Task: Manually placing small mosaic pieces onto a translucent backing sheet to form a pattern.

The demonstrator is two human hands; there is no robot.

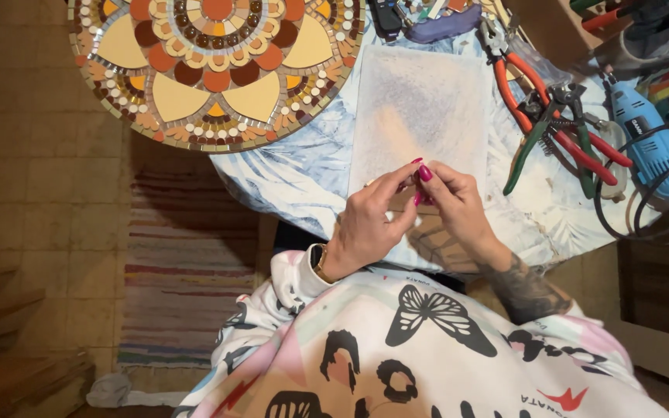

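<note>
Nearest the camera, a sweatshirt (420,348) printed with a black butterfly covers the person's chest, and a striped rug (183,263) lies on the tiled floor to the left. Just beyond it, the left hand (369,220) and the right hand (454,205) meet over the near edge of the table, fingertips pinched together around something small; whatever they grasp is hidden between the fingers, and only a pale bit shows under the left thumb. The right forearm bears a dark tattoo. Under the hands lies a pale rectangular sheet (420,108), resting on a blue-and-white patterned tablecloth (296,166). Right of the sheet, well apart from the hands, red-handled pliers (536,104) and green-handled nippers (540,139) lie crossed, with a blue rotary tool (652,139) and its black cable further right. At the far left, a round mosaic panel (214,66) in orange, cream and brown overhangs the table's edge.
</note>
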